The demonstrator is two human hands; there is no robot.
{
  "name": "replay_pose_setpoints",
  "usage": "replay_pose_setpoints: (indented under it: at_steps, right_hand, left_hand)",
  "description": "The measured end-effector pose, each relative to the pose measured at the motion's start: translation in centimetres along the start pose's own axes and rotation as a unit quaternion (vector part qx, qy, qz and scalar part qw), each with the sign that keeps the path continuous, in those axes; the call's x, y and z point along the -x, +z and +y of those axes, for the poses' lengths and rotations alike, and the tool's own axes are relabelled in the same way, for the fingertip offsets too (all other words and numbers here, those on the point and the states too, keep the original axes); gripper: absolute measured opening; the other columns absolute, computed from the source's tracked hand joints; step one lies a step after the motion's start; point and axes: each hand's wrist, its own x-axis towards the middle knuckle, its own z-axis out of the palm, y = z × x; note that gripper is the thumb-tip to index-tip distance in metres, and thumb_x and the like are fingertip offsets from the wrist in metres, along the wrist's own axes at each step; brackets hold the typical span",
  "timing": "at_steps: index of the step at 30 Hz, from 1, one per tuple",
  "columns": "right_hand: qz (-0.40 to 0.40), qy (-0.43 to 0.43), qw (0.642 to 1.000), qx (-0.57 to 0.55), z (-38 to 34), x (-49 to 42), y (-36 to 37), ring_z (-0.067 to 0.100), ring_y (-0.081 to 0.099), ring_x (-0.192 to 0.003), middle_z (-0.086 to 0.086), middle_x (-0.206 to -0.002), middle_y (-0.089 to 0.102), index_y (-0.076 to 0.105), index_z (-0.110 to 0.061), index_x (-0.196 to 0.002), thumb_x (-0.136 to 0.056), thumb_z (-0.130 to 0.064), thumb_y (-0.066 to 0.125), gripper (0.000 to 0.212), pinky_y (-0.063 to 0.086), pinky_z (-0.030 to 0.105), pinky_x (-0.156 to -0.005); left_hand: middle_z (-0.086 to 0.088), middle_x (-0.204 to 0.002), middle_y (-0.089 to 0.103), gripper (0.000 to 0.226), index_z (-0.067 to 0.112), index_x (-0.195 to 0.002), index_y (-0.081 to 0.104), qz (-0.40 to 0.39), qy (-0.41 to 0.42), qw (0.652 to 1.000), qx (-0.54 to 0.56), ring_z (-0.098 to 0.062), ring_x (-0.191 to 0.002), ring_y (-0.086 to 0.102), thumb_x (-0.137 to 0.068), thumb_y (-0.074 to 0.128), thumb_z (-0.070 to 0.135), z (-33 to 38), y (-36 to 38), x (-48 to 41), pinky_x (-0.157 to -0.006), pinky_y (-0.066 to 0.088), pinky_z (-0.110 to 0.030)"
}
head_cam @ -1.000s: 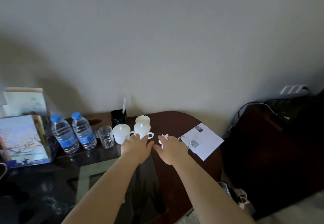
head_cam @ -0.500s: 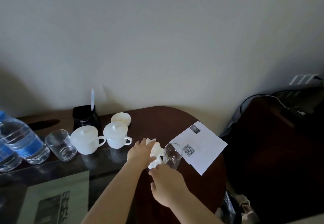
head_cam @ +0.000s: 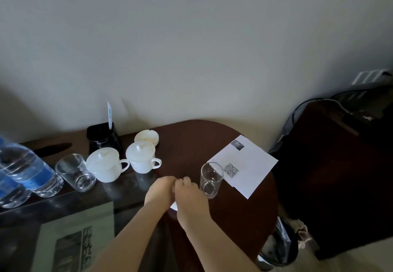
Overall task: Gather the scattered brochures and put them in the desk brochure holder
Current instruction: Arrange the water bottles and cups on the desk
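Roughly, by count: 2 water bottles (head_cam: 27, 169) at far L edge; 2 clear glasses, L glass (head_cam: 75, 172) next to the bottles, R glass (head_cam: 211, 180) further R; 2 white lidded cups (head_cam: 105, 165) side by side btwn the glasses; 1 white ashtray (head_cam: 146, 137) behind the cups; 1 black pot (head_cam: 104, 137) w/ 1 slip (head_cam: 109, 112) upright in it.

1 brochure (head_cam: 248, 163) (white sheet, QR code, small photo) lies flat at R end of dark table (head_cam: 191, 135), just beside R glass.

Bare forearms enter from bottom, converging mid-table. L hand (head_cam: 159, 191) and R hand (head_cam: 190, 196) are knuckles-up, fingers curled under, touching each other. White scrap (head_cam: 174, 206) peeks out beneath them; which hand grips it, can't tell.
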Motion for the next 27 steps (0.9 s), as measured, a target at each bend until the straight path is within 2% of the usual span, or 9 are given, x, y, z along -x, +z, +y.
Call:
replay_pose_setpoints:
  at_steps: [6, 8, 10, 12, 15, 17, 22, 25, 27]
  right_hand:
    - [0.05, -0.024, 0.997, -0.052, -1.6, 2.7, -6.7, 0.032, 0.058, -0.111, 0.012, -0.121, 0.054, 0.044, -0.012, -0.127, -0.097, -0.021, 0.05, 0.032, 0.049, 0.043, -0.089]
    - [0.103, -0.029, 0.993, -0.048, -0.9, 3.8, -10.3, 0.032, 0.061, -0.105, 0.012, -0.114, 0.058, 0.052, -0.01, -0.119, -0.095, -0.018, 0.054, 0.025, 0.05, 0.044, -0.085]
    - [0.171, -0.023, 0.983, -0.068, 1.1, 5.4, -13.9, 0.032, 0.062, -0.095, 0.011, -0.105, 0.059, 0.057, -0.01, -0.105, -0.092, -0.019, 0.057, 0.016, 0.049, 0.041, -0.075]
    - [0.218, 0.019, 0.97, -0.11, 5.1, 7.4, -17.2, 0.033, 0.061, -0.092, 0.011, -0.1, 0.062, 0.057, -0.014, -0.094, -0.088, -0.018, 0.056, 0.007, 0.045, 0.039, -0.072]
    - [0.268, 0.147, 0.946, -0.109, 14.0, 9.8, -19.2, 0.033, 0.062, -0.097, 0.01, -0.1, 0.066, 0.059, -0.016, -0.095, -0.092, -0.023, 0.05, 0.012, 0.044, 0.037, -0.076]
    - [0.282, 0.251, 0.916, -0.135, 21.0, 11.2, -18.3, 0.034, 0.063, -0.097, 0.011, -0.102, 0.066, 0.061, -0.014, -0.096, -0.092, -0.03, 0.046, 0.022, 0.046, 0.036, -0.078]
    - [0.164, 0.422, 0.881, -0.14, 35.7, 12.0, -7.8, 0.032, 0.061, -0.104, 0.011, -0.111, 0.061, 0.056, -0.011, -0.105, -0.092, -0.022, 0.046, 0.02, 0.048, 0.038, -0.083]
    - [0.088, 0.463, 0.861, -0.191, 40.4, 9.6, 0.6, 0.03, 0.062, -0.106, 0.009, -0.108, 0.064, 0.059, -0.013, -0.103, -0.091, -0.025, 0.042, 0.024, 0.049, 0.038, -0.089]
    - [0.027, 0.453, 0.866, -0.212, 42.2, 7.5, 5.5, 0.025, 0.066, -0.103, 0.007, -0.102, 0.071, 0.063, -0.014, -0.094, -0.083, -0.014, 0.047, 0.02, 0.051, 0.033, -0.09]
  left_hand:
    - [-0.007, -0.109, 0.065, 0.046, 0.01, -0.114, 0.058, -0.015, 0.007, 0.99, 0.141, -0.024, -0.103, 0.062, -0.072, 0.077, 0.016, 2.6, -9.7, 5.1, -0.082, 0.045, -0.023]
    - [-0.004, -0.104, 0.065, 0.049, 0.01, -0.114, 0.058, -0.022, 0.049, 0.987, 0.151, -0.022, -0.1, 0.063, -0.07, 0.078, 0.017, 5.5, -13.7, 5.9, -0.082, 0.048, -0.025]
    - [-0.005, -0.096, 0.065, 0.051, 0.013, -0.117, 0.054, -0.039, 0.072, 0.969, 0.234, -0.019, -0.088, 0.063, -0.07, 0.075, 0.012, 9.3, -16.6, 6.5, -0.07, 0.053, -0.028]
    - [-0.008, -0.098, 0.064, 0.048, 0.016, -0.121, 0.05, -0.069, 0.08, 0.949, 0.298, -0.02, -0.082, 0.062, -0.078, 0.072, 0.006, 14.2, -17.5, 6.5, -0.067, 0.055, -0.033]
    - [-0.005, -0.097, 0.067, 0.042, 0.016, -0.118, 0.053, -0.016, 0.142, 0.96, 0.24, -0.023, -0.087, 0.063, -0.079, 0.07, 0.023, 21.2, -15.1, 5.9, -0.08, 0.051, -0.034]
    - [-0.003, -0.094, 0.066, 0.034, 0.015, -0.115, 0.056, 0.016, 0.203, 0.963, 0.175, -0.019, -0.083, 0.061, -0.083, 0.064, 0.02, 25.2, -11.7, 5.7, -0.075, 0.046, -0.026]
    - [0.006, -0.122, 0.058, 0.044, 0.028, -0.133, 0.046, -0.009, 0.293, 0.956, 0.017, -0.016, -0.109, 0.057, -0.089, 0.052, 0.032, 30.3, 0.4, 2.4, -0.084, 0.049, -0.029]
    - [0.012, -0.124, 0.053, 0.047, 0.033, -0.137, 0.041, -0.024, 0.291, 0.956, -0.038, -0.01, -0.114, 0.052, -0.091, 0.046, 0.036, 30.4, 5.9, -0.9, -0.087, 0.048, -0.026]
    - [0.015, -0.13, 0.05, 0.046, 0.035, -0.138, 0.04, -0.023, 0.275, 0.96, -0.051, -0.008, -0.119, 0.049, -0.092, 0.045, 0.039, 29.7, 8.4, -3.4, -0.092, 0.046, -0.024]
